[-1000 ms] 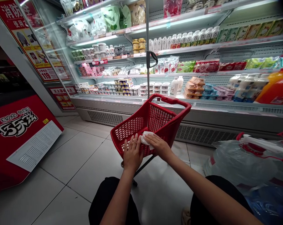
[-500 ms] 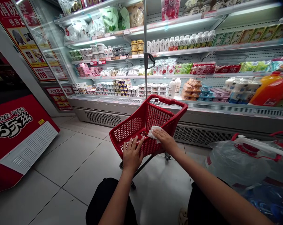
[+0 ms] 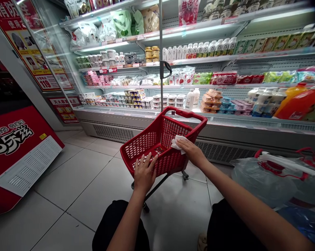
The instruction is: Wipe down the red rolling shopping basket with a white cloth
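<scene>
Now, item by item.

Right hand [image 3: 191, 150]: fingers closed over a white wipe [image 3: 177, 143], pressing it flat against the right-hand rim of the red basket trolley [image 3: 162, 146]. Over the last second the hand and wipe have travelled along that rim, from the near corner beside the left hand to a point about halfway toward the far handle. Judged from this, the wiping of the right rim is under way, with the far stretch and the handle [image 3: 185, 113] not yet covered.

Left hand [image 3: 144, 172]: fingers spread, palm flat against the outside of the near mesh wall; it holds nothing. Its place on the trolley is unchanged, so it appears to steady the trolley while the other hand works.

Red basket trolley: upright on the tiled floor [image 3: 76, 181], tilted slightly away, castors visible beneath, directly in front of the crouched knees. Interior appears empty apart from the mesh bottom.

Surroundings: lit chiller shelves [image 3: 225, 52] stocked with yoghurt pots, bottles and packets behind the trolley; a red cabinet [image 3: 18, 150] at left; large water jugs in clear plastic [image 3: 267, 181] at right, well apart from both hands.
</scene>
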`<state>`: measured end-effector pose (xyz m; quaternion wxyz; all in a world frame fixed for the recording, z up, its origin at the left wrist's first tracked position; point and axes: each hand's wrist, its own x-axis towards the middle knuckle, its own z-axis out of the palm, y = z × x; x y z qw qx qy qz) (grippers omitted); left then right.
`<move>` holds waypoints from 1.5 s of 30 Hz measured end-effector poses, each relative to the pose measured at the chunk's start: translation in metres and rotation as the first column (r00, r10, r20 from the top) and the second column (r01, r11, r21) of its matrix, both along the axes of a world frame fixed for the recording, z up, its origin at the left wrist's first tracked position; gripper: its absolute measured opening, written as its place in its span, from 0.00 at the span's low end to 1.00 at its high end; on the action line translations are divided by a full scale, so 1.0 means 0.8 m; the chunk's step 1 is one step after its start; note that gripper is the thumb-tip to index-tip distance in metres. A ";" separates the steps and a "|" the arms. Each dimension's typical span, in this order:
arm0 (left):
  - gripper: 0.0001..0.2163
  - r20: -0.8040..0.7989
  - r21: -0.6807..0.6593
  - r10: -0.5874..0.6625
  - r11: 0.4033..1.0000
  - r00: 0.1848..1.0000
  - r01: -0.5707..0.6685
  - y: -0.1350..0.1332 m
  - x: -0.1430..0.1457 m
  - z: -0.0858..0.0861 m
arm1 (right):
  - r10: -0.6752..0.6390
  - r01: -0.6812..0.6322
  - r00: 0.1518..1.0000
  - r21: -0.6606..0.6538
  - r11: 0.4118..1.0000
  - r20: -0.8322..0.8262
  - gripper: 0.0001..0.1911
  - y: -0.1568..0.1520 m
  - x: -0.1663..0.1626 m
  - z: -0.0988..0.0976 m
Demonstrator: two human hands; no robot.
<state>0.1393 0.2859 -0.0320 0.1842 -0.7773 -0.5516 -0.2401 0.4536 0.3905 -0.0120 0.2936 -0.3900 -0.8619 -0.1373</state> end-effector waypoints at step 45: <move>0.22 0.170 0.067 -0.001 0.998 0.985 -0.011 0.015 0.024 -0.008 | -0.070 0.071 0.996 0.014 0.997 -0.061 0.26 -0.011 -0.018 0.018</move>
